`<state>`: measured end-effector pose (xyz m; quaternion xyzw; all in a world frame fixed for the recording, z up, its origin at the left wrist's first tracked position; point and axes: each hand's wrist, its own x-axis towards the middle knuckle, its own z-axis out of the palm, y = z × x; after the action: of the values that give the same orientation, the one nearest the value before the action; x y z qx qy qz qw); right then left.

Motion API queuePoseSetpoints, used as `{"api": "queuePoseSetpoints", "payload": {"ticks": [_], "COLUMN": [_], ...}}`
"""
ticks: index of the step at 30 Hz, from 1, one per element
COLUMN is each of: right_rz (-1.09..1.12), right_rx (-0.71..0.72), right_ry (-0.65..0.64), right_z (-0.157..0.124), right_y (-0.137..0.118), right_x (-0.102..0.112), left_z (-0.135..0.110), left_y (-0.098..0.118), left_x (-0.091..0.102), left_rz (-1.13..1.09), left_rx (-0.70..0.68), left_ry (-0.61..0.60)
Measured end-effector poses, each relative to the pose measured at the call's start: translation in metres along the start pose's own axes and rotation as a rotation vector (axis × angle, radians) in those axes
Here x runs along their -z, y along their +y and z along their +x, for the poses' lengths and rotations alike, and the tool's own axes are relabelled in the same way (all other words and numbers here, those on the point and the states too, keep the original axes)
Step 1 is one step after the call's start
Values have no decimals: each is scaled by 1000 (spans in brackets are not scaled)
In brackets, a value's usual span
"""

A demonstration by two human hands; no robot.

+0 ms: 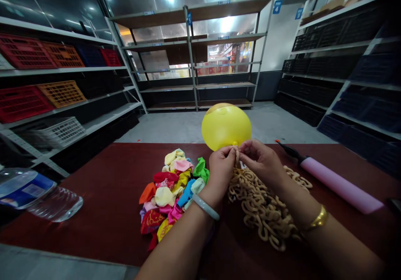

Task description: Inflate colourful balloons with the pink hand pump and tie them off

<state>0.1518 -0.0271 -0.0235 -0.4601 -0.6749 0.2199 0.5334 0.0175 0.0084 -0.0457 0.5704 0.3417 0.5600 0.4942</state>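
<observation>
An inflated yellow balloon floats just above the dark red table. My left hand and my right hand both pinch its neck, fingers closed around the knot area. Under my hands lies a heap of beige linked clips. Left of my left hand sits a pile of flat, uninflated balloons in several colours. My left wrist wears a pale bangle, my right a gold one.
A pink hand pump with a black nozzle lies at the right of the table. A plastic water bottle lies on its side at the left edge. Metal shelves with red and orange crates line the room.
</observation>
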Motion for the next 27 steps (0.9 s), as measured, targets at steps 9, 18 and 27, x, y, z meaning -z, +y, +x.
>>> {"api": "queuePoseSetpoints", "payload": {"ticks": [9,18,27], "right_rz": [240,167,-373], "right_rx": [-253,-311,65], "right_ry": [-13,-38,110], "right_z": [1,4,0], "right_y": [-5,-13,-17], "right_x": [9,17,14], "left_z": [-8,-10,-2], "left_y": [20,25,17], "left_x": [3,5,4], "left_rz": [534,648,436], "left_rx": [-276,-388,-235], "left_ry": [36,-42,-58]}}
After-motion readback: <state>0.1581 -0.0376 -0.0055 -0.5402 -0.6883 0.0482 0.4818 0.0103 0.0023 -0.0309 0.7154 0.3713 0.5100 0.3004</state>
